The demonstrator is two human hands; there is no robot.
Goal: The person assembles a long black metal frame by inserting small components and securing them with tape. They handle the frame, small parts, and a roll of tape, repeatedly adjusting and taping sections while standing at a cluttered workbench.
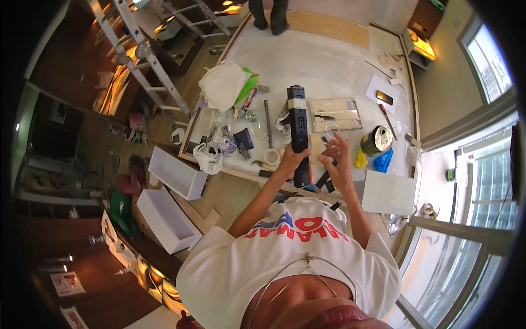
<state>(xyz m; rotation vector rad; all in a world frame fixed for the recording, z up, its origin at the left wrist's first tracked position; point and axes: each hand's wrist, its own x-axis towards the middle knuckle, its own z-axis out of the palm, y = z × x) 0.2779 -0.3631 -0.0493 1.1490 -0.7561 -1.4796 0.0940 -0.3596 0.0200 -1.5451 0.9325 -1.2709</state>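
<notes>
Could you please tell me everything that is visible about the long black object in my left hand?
The long black object is narrow and straight-sided, with small openings along its face; it looks like plastic. A pale, tape-like band crosses it near the far end. It points away from you, over the pale work surface. Your left hand grips it toward the near end; whether it also rests on something is unclear.

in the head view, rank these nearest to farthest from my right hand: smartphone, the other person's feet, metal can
From your right hand:
1. Metal can: just to its right, slightly beyond
2. Smartphone: farther beyond, also right
3. Other person's feet: at the far end, toward the left
</notes>
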